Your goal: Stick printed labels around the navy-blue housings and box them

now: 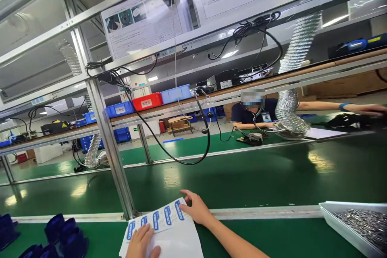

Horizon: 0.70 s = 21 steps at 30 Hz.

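A white sheet of blue-and-white labels (165, 229) lies on the green bench at the bottom centre. My left hand (141, 242) rests on its near left part, fingers curled down onto the paper. At the sheet's far right corner my right hand (196, 209) presses on the edge, fingers bent and close together next to the last blue label (179, 210). Neither hand lifts the sheet.
Dark blue moulded parts (62, 236) lie at the bottom left. A white tray (332, 219) of small metal pieces sits at the right. An aluminium post (110, 145) stands just behind the sheet. Beyond the green conveyor belt (242, 177), a co-worker (256, 113) sits near a foil duct (290, 100).
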Each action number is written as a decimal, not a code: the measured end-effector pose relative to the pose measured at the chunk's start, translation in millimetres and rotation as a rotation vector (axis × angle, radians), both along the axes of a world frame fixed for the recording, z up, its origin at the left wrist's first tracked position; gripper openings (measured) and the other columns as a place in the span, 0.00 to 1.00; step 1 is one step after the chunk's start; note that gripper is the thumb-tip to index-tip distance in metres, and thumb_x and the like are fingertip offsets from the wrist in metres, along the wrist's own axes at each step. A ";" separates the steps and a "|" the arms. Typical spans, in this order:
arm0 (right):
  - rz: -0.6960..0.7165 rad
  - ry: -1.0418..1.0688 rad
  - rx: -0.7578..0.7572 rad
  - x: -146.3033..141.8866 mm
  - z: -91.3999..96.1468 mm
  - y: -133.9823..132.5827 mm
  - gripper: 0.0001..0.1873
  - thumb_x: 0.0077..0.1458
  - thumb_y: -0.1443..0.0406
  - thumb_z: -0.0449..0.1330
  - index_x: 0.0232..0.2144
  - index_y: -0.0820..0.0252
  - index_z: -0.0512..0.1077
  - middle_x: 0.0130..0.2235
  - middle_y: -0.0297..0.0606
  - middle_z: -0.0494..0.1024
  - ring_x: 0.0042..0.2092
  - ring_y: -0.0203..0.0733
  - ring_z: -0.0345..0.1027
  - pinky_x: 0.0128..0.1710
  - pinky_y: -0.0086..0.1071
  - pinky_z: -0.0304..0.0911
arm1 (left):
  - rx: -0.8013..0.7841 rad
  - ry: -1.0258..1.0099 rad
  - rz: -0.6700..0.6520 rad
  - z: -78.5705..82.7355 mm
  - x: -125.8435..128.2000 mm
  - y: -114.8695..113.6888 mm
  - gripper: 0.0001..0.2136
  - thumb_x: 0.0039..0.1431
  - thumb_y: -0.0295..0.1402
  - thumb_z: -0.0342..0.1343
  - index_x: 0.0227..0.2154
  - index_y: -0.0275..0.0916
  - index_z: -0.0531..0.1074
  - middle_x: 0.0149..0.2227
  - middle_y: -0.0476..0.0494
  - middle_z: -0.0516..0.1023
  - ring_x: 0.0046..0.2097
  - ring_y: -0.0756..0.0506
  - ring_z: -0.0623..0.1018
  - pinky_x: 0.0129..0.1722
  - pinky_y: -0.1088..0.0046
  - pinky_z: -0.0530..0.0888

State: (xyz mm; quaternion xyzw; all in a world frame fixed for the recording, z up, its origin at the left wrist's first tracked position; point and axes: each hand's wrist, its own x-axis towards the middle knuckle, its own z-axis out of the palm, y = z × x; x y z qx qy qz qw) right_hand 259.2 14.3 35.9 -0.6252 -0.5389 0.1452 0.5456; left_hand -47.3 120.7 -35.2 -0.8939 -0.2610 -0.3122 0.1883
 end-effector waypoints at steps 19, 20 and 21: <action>0.076 -0.076 -0.074 -14.8 -4.2 -33.9 0.29 0.46 0.39 0.59 0.34 0.53 0.82 0.32 0.45 0.81 0.35 0.59 0.74 0.37 0.48 0.68 | 0.352 0.130 -0.415 117.7 -20.6 -126.6 0.07 0.65 0.36 0.59 0.31 0.41 0.75 0.46 0.39 0.83 0.52 0.39 0.81 0.60 0.47 0.80; 0.023 -0.080 -0.103 -12.5 -9.3 -31.4 0.28 0.40 0.38 0.62 0.34 0.49 0.83 0.34 0.46 0.83 0.36 0.60 0.77 0.37 0.49 0.71 | 0.422 0.174 -0.444 138.7 -34.8 -136.1 0.11 0.64 0.34 0.60 0.25 0.41 0.70 0.38 0.42 0.81 0.43 0.43 0.81 0.54 0.54 0.82; -0.007 -0.113 -0.114 -13.1 -15.8 -24.7 0.28 0.39 0.37 0.63 0.33 0.47 0.84 0.33 0.46 0.83 0.36 0.60 0.78 0.35 0.48 0.73 | 0.432 0.230 -0.414 162.4 -55.8 -144.0 0.13 0.63 0.32 0.61 0.24 0.40 0.69 0.33 0.44 0.78 0.38 0.45 0.79 0.45 0.63 0.82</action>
